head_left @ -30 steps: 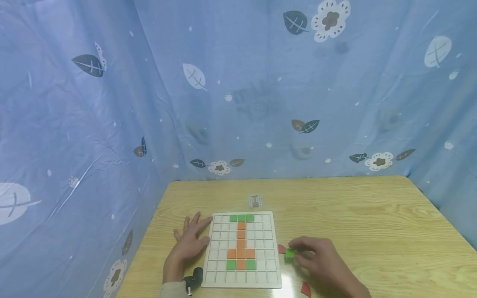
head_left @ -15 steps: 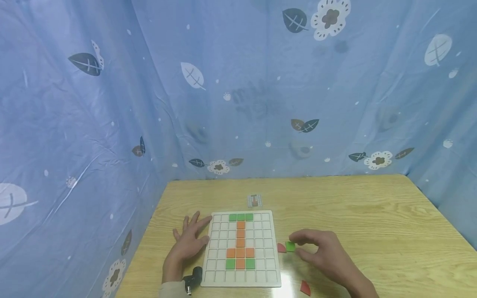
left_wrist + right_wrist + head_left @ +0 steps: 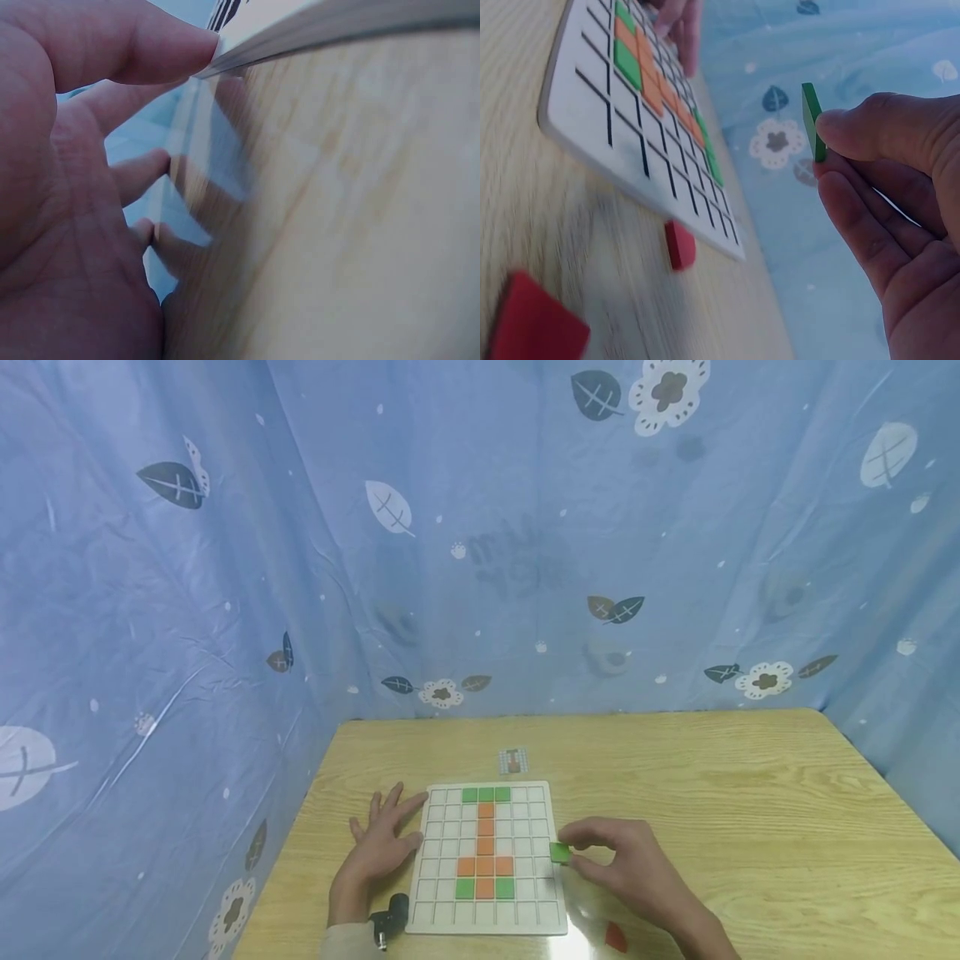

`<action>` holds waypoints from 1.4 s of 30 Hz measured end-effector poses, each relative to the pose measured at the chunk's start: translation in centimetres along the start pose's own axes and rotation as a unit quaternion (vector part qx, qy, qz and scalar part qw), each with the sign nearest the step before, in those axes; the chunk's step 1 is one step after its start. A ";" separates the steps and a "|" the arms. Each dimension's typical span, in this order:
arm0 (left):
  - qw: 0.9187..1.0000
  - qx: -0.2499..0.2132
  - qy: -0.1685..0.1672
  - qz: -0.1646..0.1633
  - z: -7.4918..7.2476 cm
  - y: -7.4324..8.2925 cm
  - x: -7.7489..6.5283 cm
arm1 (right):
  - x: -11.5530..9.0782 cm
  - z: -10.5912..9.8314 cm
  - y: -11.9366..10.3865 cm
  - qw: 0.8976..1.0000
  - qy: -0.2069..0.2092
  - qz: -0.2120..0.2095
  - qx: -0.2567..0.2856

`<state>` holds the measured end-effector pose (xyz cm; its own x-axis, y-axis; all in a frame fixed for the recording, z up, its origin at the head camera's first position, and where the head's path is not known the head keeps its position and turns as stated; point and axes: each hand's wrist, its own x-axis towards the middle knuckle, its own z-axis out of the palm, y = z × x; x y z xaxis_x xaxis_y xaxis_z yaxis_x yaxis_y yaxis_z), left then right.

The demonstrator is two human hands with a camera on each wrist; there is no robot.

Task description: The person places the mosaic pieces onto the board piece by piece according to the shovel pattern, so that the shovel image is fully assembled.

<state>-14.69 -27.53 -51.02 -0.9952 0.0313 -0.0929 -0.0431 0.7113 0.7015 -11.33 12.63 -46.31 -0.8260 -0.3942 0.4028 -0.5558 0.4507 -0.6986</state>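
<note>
A thin green square tile is pinched between the thumb and fingertips of my right hand, held over the right edge of a white grid board. In the right wrist view the tile stands on edge, raised off the table. Spread across the table on the board's left side, my left hand touches the board's edge with thumb and index finger. On the board, orange tiles form a column with a crossbar, and green tiles lie at its top and beside its base.
Two red pieces lie on the table right of the board: a curved-sided one by its edge, hidden in the head view, and another nearer the front. A small printed grid card lies behind the board. Blue curtains surround the table.
My right hand has lifted the green tile from the table and carried it left to the board's edge. The left hand stays in place.
</note>
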 end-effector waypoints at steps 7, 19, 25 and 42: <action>1.000 0.003 -0.002 0.003 0.1 -0.2 0.1 | 0.7 1.4 -0.8 0.999 -0.013 -0.008 0.029; 1.000 0.010 -0.002 0.000 0.1 0.0 0.1 | 1.3 4.2 -1.2 0.994 -0.076 -0.005 0.080; 1.000 0.015 0.000 -0.003 0.0 0.1 0.1 | 1.1 5.9 -1.5 0.989 -0.105 -0.002 0.104; 1.000 0.012 -0.003 -0.006 -0.2 0.2 0.1 | 0.2 9.2 -1.9 0.985 -0.131 -0.053 0.098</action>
<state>-14.79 -27.52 -50.80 -0.9941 0.0271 -0.1047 -0.0520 0.7285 0.6830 -9.57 4.30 -50.30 -0.6968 -0.6360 0.3317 -0.5883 0.2422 -0.7715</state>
